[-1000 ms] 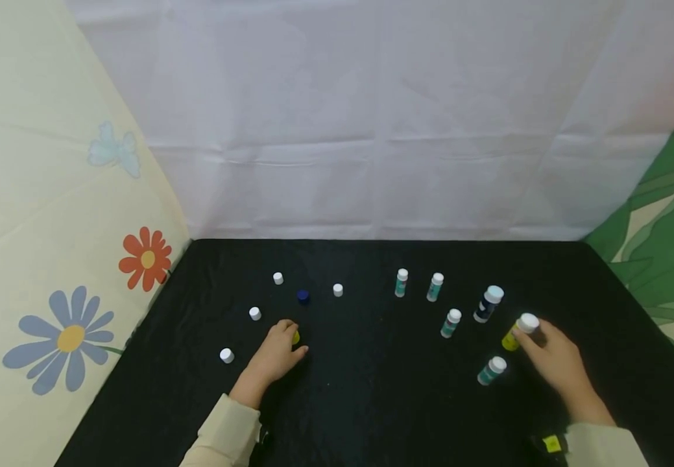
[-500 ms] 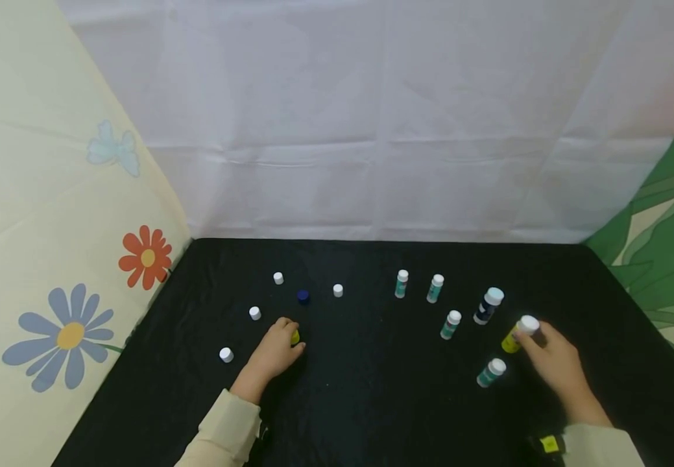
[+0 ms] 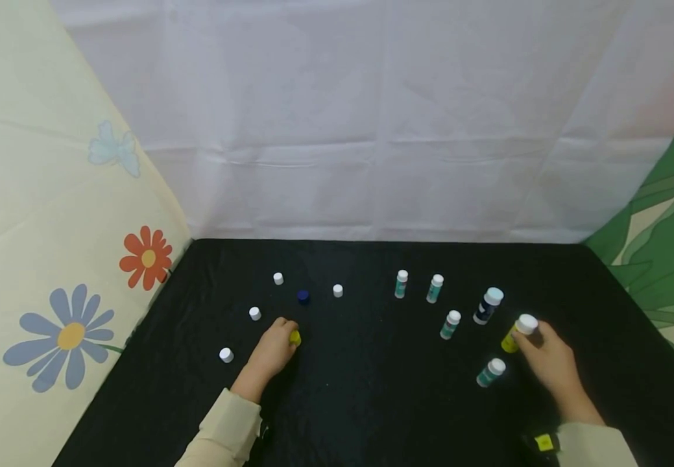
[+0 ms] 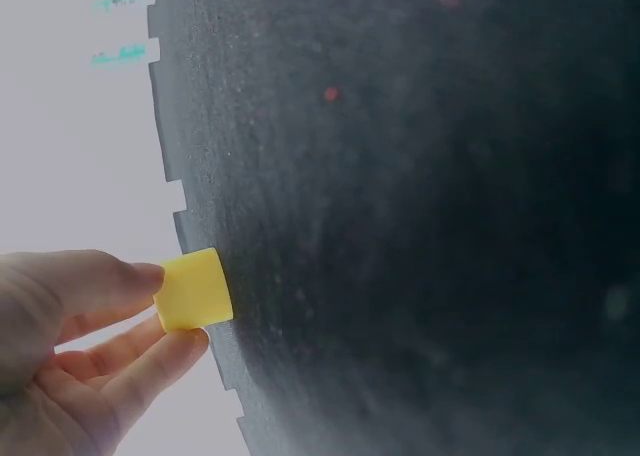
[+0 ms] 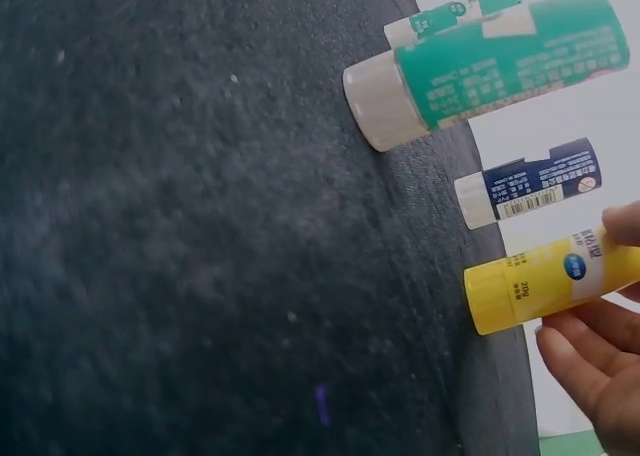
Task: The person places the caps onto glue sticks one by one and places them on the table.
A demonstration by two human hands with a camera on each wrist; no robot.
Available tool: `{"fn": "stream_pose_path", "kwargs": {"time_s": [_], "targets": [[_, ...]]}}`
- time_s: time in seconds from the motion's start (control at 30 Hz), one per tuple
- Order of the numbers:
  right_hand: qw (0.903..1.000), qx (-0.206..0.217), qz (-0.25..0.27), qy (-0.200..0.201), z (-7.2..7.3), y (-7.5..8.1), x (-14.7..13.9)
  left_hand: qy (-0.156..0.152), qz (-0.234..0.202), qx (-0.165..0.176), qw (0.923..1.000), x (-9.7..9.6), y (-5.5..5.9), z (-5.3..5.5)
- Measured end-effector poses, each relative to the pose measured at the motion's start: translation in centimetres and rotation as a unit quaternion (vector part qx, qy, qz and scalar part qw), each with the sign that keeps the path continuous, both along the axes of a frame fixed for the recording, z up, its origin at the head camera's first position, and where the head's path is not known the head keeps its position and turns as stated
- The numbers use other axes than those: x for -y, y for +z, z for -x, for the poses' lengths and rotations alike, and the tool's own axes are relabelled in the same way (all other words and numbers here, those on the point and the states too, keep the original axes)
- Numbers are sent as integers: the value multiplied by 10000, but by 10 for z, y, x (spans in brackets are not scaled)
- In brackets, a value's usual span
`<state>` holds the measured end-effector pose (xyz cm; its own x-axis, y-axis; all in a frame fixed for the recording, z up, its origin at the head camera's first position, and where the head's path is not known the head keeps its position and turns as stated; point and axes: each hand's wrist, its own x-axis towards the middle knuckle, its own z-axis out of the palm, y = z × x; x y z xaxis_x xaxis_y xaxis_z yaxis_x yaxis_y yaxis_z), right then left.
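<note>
My left hand [image 3: 274, 350] pinches a yellow cap [image 4: 195, 289] between thumb and fingertips, low over the left side of the black table. On the right side, my right hand [image 3: 551, 364] grips a yellow glue stick [image 5: 515, 288] with a white top, upright or slightly tilted. Whether its base touches the table I cannot tell. A green glue stick [image 3: 491, 373] stands nearest it at the front. Behind is a dark blue glue stick [image 3: 484, 311] with a white top. Beyond the left hand lies a dark blue cap [image 3: 303, 296].
More green glue sticks [image 3: 450, 326] stand towards the back right of the black table [image 3: 372, 389]. Several white caps [image 3: 255, 313] are spread around the left hand. A white cloth [image 3: 372, 130] hangs behind the table, with a flower-printed cloth [image 3: 80, 220] at the left.
My left hand has shifted slightly left, its thumb drawn in, and more of the yellow cap shows. The right hand, on the yellow glue stick, has barely moved.
</note>
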<state>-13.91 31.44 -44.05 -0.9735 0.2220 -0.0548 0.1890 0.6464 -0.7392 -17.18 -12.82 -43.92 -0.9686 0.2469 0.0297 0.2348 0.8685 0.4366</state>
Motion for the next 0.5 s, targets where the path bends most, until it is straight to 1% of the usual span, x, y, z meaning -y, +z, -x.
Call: {"fn": "stream_pose_path", "kwargs": {"time_s": [0.1, 0.17, 0.37, 0.5], "targets": [[9999, 22, 44, -98, 1, -2, 1, -23, -3, -216, 9998, 0, -2, 0], [9999, 29, 54, -158, 1, -4, 2, -4, 2, -283, 9996, 0, -2, -1], [9996, -128, 71, -233, 2, -7, 4, 98, 76, -264, 9996, -1, 0, -2], [9994, -110, 167, -294, 1, -8, 6, 99, 101, -241, 9996, 0, 0, -3]]}}
